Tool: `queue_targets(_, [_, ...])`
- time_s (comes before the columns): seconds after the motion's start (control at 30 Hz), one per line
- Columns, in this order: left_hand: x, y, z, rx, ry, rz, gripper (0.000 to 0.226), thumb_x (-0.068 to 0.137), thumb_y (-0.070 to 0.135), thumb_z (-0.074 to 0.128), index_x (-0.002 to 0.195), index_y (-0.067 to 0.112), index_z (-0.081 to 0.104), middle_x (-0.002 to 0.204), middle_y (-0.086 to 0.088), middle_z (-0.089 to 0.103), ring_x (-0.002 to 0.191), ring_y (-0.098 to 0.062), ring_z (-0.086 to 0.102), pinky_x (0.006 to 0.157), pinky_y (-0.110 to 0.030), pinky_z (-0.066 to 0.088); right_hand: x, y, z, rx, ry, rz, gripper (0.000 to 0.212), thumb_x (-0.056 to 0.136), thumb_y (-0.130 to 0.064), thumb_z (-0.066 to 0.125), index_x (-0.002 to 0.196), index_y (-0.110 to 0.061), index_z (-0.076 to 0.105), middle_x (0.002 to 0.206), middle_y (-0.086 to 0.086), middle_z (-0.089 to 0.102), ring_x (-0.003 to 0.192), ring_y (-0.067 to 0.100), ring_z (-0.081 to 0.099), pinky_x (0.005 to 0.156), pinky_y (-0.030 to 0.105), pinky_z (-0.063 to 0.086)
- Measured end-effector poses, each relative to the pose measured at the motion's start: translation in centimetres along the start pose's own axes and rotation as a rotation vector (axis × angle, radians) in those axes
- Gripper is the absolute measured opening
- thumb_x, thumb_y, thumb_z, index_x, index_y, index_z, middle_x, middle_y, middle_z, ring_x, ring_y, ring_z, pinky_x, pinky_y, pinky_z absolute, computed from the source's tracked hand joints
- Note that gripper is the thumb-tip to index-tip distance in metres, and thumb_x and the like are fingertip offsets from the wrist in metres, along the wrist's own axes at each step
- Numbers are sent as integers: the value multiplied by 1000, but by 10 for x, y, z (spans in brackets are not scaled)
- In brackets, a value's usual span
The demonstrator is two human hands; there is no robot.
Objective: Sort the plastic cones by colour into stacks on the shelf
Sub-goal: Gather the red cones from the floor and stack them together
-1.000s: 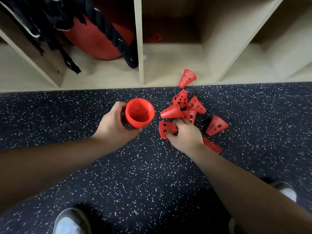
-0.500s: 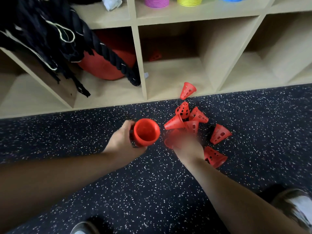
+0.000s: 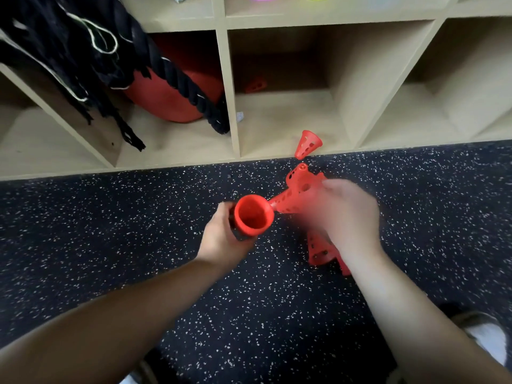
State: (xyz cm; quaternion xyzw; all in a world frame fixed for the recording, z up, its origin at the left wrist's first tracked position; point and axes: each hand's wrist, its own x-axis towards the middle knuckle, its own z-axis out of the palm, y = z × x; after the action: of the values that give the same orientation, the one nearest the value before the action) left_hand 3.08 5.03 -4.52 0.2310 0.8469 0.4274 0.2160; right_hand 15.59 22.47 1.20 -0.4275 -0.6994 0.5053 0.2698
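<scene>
On the speckled floor (image 3: 138,245) before the shelf (image 3: 230,106), the left hand (image 3: 224,236) grips a red stack (image 3: 253,214) of cones, its mouth turned up toward the camera. At three o'clock from it the right hand (image 3: 346,214), blurred, hangs over loose red cones. One cone (image 3: 291,200) points its tip at the stack's rim. Whether the fingers grip it I cannot tell. A second cone (image 3: 307,144) lies at twelve o'clock on the shelf edge, and a third cone (image 3: 321,252) at six o'clock, beside the wrist.
</scene>
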Motion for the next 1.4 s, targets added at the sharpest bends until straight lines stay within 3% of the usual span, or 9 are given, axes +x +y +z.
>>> queue_targets(0.27, [0,5,32,-115,14,79,63,68,17,88,116,29,49,106,10,68,94,-3,69,87,-30,58,-6,7,-17,-195,-187,-49,16,89,-30,70,104,-30,73,84,-17,69,55,0,54,58,7,43])
queue_targets(0.43, [-3,3,40,-148,56,38,62,69,19,89,116,28,50,105,11,68,92,1,67,85,-23,57,4,67,-51,-783,-541,-193,35,82,-26,72,115,-36,65,109,-22,60,79,-9,55,67,9,40])
queue_targets(0.53, [-8,-5,49,-127,42,28,60,68,20,89,112,32,50,103,12,68,93,-3,68,86,-32,58,-4,103,-51,-963,-586,-236,30,86,-26,68,116,-31,64,114,-17,56,96,7,58,72,23,44])
queue_targets(0.7, [-12,-9,64,-111,21,3,61,69,20,88,113,34,48,104,14,66,95,-1,66,86,-27,57,3,119,-44,-899,-301,-337,2,89,-18,70,90,-20,70,86,-5,67,75,22,65,58,28,43])
queue_targets(0.8, [-13,-9,75,-111,35,-13,60,69,19,88,113,32,49,101,15,66,93,4,64,82,-21,53,5,103,-46,-613,-105,-348,8,86,-16,74,93,-19,75,87,-8,74,74,13,68,68,28,55])
queue_targets(0.97, [-13,-14,94,-90,11,-29,65,67,18,89,111,37,46,102,16,66,95,-2,66,85,-25,55,9,51,-51,-107,88,-77,12,88,-17,71,97,-22,76,86,-13,73,78,1,66,75,15,50])
queue_targets(1.13, [-14,-3,109,-97,-3,20,61,68,20,89,111,36,47,102,13,67,91,3,65,78,-13,52,7,38,-45,-112,-109,-62,12,88,-24,73,100,-25,76,85,-14,72,65,2,61,66,10,46])
queue_targets(1.23, [-13,3,115,-99,-20,42,62,68,21,88,113,35,47,103,14,66,93,2,64,82,-20,54,10,57,-59,-202,-146,-59,18,88,-26,70,105,-31,74,82,-17,67,58,4,53,62,10,42])
queue_targets(1.4, [-12,4,120,-118,-24,36,60,70,25,88,114,35,48,105,15,66,96,-1,65,87,-34,57,20,103,-115,-775,-480,-106,47,81,-10,67,118,-38,62,92,-31,47,68,-2,51,63,15,37])
